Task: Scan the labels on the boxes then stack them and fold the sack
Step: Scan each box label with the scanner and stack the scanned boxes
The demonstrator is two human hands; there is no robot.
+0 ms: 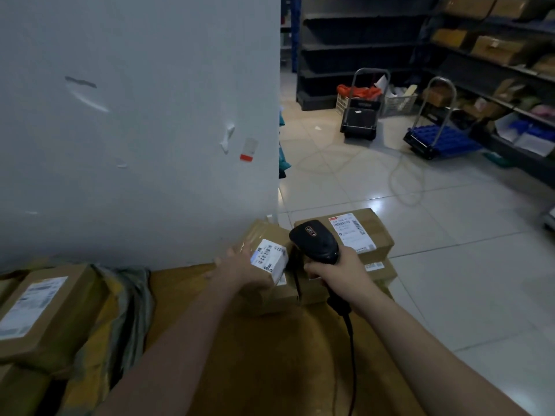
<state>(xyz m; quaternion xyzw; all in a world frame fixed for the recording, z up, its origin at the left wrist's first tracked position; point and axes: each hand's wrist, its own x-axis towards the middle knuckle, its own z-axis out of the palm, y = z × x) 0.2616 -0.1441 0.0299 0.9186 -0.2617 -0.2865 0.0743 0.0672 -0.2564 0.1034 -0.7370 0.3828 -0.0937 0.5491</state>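
Head view: left hand (240, 267) grips small box (267, 253), right hand (336, 271) clenches scanner (315, 241) (tilted label could cause a misread).

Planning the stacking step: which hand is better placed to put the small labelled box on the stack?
Left. The left hand holds the small box beside the stacked boxes; the right hand is occupied gripping the scanner.

Small brown box (264, 250), tilted (white barcode label up), gripped by the left hand (240, 268); black corded scanner (315, 241) in the right hand (339, 268) just beside it; stack of 2 labelled boxes (380, 235) behind; another labelled box (39, 310) on the crumpled sack (129, 301).
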